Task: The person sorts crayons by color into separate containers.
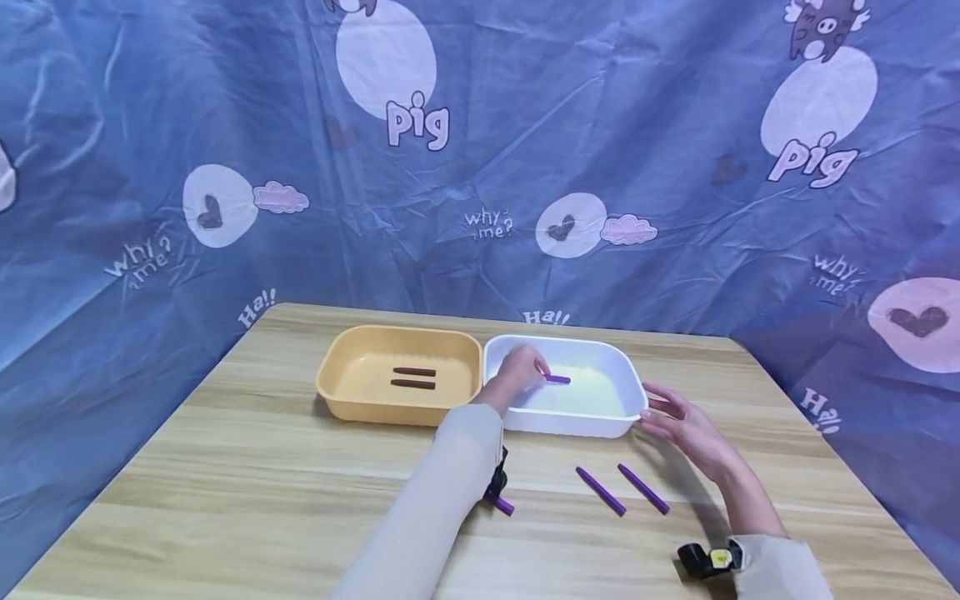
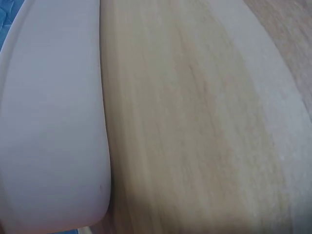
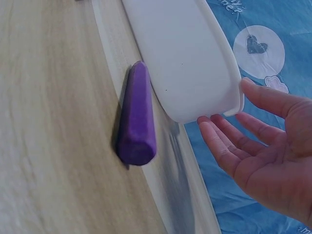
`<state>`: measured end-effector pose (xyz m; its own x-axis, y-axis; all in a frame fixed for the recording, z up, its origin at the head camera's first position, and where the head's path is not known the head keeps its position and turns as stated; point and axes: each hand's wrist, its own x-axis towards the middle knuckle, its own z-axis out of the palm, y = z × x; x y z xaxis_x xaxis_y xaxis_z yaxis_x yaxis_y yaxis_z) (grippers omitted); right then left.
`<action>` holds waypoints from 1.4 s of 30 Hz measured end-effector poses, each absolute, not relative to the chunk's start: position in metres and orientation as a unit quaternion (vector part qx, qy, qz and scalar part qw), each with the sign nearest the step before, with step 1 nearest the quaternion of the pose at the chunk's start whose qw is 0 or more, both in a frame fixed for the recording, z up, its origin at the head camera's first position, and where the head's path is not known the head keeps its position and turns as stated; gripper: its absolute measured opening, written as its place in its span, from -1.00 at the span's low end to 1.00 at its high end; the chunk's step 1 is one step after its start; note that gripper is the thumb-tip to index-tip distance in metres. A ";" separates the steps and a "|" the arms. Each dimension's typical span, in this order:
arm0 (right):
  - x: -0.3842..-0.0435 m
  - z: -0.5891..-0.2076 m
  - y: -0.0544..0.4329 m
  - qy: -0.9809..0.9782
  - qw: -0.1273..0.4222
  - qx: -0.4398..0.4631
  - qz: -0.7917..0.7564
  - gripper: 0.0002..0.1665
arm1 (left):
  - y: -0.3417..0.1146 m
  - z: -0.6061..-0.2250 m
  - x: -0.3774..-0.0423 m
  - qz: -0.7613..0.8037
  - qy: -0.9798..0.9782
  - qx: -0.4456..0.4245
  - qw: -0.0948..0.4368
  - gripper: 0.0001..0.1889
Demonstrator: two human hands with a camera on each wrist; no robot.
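Over the inside of a white bin (image 1: 577, 423), my left hand (image 1: 522, 367) pinches one end of a purple crayon (image 1: 558, 380). The left wrist view shows only that bin's outer wall (image 2: 53, 117) and the tabletop; the hand is out of sight there. My right hand (image 1: 693, 433) touches the bin's right end, its fingers fairly straight. In the right wrist view, its thumb rests at the rim and the other fingertips lie against the wall. Two purple crayons, one left (image 1: 600, 490) and one right (image 1: 643, 488), lie on the table before the bin.
A tan bin (image 1: 397, 412) stands against the white bin's left side, with two brown crayons (image 1: 413, 384) inside. Another purple crayon (image 1: 501, 504) shows partly beneath my left forearm. Blue printed cloth (image 1: 480, 167) hangs behind the wooden table (image 1: 247, 492).
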<state>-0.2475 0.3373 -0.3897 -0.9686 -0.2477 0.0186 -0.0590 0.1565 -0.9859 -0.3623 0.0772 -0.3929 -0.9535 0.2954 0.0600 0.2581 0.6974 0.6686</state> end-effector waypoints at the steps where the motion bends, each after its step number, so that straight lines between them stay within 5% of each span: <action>1: -0.247 -0.390 0.338 0.757 0.074 -0.101 -0.642 -0.20 | 0.077 -0.394 -0.363 0.355 0.922 0.149 0.028 -0.82; 15: -0.245 -0.392 0.335 0.746 0.078 -0.087 -0.656 -0.23 | 0.075 -0.382 -0.356 0.352 0.920 0.170 0.033 -0.83; 42: -0.246 -0.387 0.338 0.745 0.081 -0.094 -0.655 -0.21 | -0.003 -0.338 -0.256 0.432 0.838 0.324 0.073 -0.78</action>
<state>-0.2456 0.3380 -0.3875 -0.9690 -0.2472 0.0026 -0.0341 0.1229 -0.9918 -0.2561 -0.0033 -0.3382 -0.7794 0.6062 0.1584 0.4808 0.4166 0.7716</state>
